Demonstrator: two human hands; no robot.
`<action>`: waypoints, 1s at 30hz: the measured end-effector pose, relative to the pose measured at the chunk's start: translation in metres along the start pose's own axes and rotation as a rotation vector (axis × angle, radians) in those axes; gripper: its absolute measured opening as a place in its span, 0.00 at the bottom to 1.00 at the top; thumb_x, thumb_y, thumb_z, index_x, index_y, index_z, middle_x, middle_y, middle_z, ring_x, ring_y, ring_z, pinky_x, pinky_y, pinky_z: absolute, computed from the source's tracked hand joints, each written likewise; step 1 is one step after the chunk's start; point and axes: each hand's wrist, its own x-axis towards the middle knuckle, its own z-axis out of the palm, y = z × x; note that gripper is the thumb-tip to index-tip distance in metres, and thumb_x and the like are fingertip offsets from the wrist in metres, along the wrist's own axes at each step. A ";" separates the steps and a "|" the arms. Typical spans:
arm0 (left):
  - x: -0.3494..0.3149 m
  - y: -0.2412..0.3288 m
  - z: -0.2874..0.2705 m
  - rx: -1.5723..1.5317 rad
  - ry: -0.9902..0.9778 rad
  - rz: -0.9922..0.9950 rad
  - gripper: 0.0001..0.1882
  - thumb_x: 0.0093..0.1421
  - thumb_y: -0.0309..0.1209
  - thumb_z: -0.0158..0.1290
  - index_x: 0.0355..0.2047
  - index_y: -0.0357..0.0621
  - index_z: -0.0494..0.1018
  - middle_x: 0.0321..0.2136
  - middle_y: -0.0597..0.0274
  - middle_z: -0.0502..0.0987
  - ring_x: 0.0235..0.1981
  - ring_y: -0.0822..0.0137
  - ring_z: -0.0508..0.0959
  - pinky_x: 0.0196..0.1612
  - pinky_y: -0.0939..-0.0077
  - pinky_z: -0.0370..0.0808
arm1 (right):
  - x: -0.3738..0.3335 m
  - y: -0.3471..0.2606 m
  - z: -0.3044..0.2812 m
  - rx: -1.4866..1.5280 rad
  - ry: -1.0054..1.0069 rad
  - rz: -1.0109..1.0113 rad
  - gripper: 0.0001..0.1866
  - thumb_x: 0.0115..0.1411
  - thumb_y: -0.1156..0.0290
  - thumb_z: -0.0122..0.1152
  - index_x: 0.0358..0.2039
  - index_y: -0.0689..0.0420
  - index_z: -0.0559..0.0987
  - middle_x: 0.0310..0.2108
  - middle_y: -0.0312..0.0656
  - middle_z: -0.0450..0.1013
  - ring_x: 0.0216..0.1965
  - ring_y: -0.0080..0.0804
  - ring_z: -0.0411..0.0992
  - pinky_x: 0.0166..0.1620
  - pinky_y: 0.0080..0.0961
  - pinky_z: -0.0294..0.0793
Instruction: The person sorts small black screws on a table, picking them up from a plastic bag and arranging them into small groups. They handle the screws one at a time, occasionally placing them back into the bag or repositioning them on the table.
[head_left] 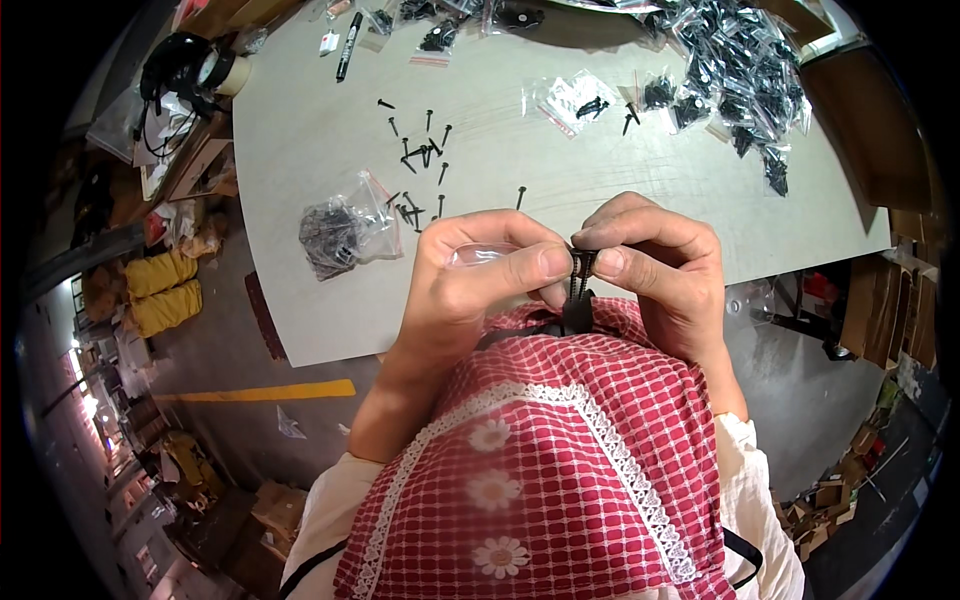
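Observation:
Close in front of my apron, both hands meet around a small bunch of black screws (581, 272), heads up and shanks pointing down. My left hand (465, 265) pinches the bunch from the left, and a piece of clear plastic (480, 254), apparently a small bag, is tucked in its fingers. From the other side, my right hand (660, 250) grips the screws near their heads with thumb and fingertips. Several loose black screws (426, 155) lie scattered on the table beyond my left hand. Beside them is an unsealed-looking clear bag (340, 235) full of dark screws.
A heap of filled clear bags (740, 75) covers the far right of the pale table (310, 130). Nearer lies a flat bag with screws (590, 106). A black marker (348, 48) and a tape roll (226, 73) sit far left. Cardboard boxes (850, 120) stand at the right edge.

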 end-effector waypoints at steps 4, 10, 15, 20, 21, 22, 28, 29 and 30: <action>0.000 0.000 0.000 0.002 -0.004 -0.003 0.10 0.63 0.30 0.63 0.36 0.32 0.83 0.27 0.57 0.82 0.31 0.70 0.81 0.40 0.77 0.77 | 0.001 0.004 -0.003 0.006 -0.021 -0.032 0.06 0.58 0.81 0.70 0.36 0.65 0.87 0.36 0.45 0.82 0.38 0.31 0.80 0.44 0.26 0.80; 0.000 -0.001 0.000 0.004 -0.004 0.004 0.10 0.63 0.30 0.63 0.36 0.32 0.83 0.27 0.57 0.82 0.31 0.70 0.81 0.40 0.77 0.77 | 0.001 0.003 -0.002 0.018 -0.023 -0.023 0.06 0.57 0.81 0.70 0.36 0.65 0.87 0.36 0.45 0.82 0.38 0.31 0.80 0.43 0.27 0.80; 0.000 -0.002 -0.001 0.002 -0.005 0.003 0.10 0.63 0.30 0.63 0.36 0.32 0.83 0.28 0.57 0.82 0.31 0.70 0.81 0.40 0.77 0.77 | 0.001 0.004 -0.003 0.006 -0.021 -0.030 0.06 0.57 0.80 0.71 0.36 0.64 0.88 0.36 0.45 0.82 0.38 0.31 0.81 0.43 0.27 0.80; 0.000 -0.002 0.000 -0.012 -0.003 0.008 0.10 0.63 0.29 0.62 0.36 0.32 0.83 0.28 0.57 0.82 0.31 0.70 0.81 0.40 0.76 0.77 | 0.002 0.005 -0.004 0.012 -0.021 -0.028 0.06 0.56 0.81 0.70 0.36 0.65 0.88 0.36 0.45 0.82 0.38 0.31 0.80 0.44 0.27 0.80; 0.000 -0.002 0.000 -0.011 -0.003 0.007 0.10 0.64 0.29 0.62 0.36 0.32 0.83 0.28 0.57 0.82 0.31 0.70 0.81 0.40 0.76 0.77 | 0.002 0.005 -0.005 0.014 -0.020 -0.030 0.06 0.56 0.81 0.70 0.36 0.65 0.88 0.36 0.45 0.82 0.38 0.31 0.80 0.44 0.27 0.80; 0.000 -0.003 0.001 0.006 0.002 0.013 0.10 0.64 0.30 0.61 0.37 0.32 0.82 0.27 0.58 0.82 0.30 0.71 0.80 0.40 0.77 0.76 | 0.002 0.005 -0.005 0.016 -0.019 -0.031 0.06 0.56 0.82 0.70 0.36 0.65 0.87 0.36 0.45 0.82 0.38 0.31 0.80 0.44 0.27 0.80; 0.001 -0.005 0.002 0.030 0.007 0.020 0.11 0.65 0.31 0.60 0.38 0.32 0.81 0.26 0.59 0.82 0.29 0.72 0.80 0.39 0.78 0.75 | 0.003 0.006 -0.005 0.020 -0.020 -0.034 0.06 0.56 0.82 0.70 0.36 0.65 0.87 0.37 0.45 0.82 0.39 0.31 0.80 0.45 0.27 0.79; 0.001 -0.005 0.001 0.030 0.004 0.020 0.11 0.65 0.31 0.60 0.38 0.32 0.81 0.26 0.59 0.82 0.29 0.71 0.80 0.39 0.78 0.75 | 0.003 0.006 -0.005 0.020 -0.020 -0.035 0.06 0.56 0.82 0.70 0.36 0.65 0.87 0.37 0.45 0.82 0.39 0.31 0.80 0.45 0.27 0.79; 0.001 -0.005 0.001 0.031 0.001 0.020 0.12 0.65 0.31 0.60 0.39 0.32 0.81 0.27 0.58 0.82 0.29 0.71 0.80 0.39 0.78 0.75 | 0.003 0.007 -0.006 0.019 -0.019 -0.036 0.06 0.56 0.82 0.70 0.36 0.65 0.87 0.37 0.45 0.82 0.39 0.31 0.80 0.45 0.27 0.79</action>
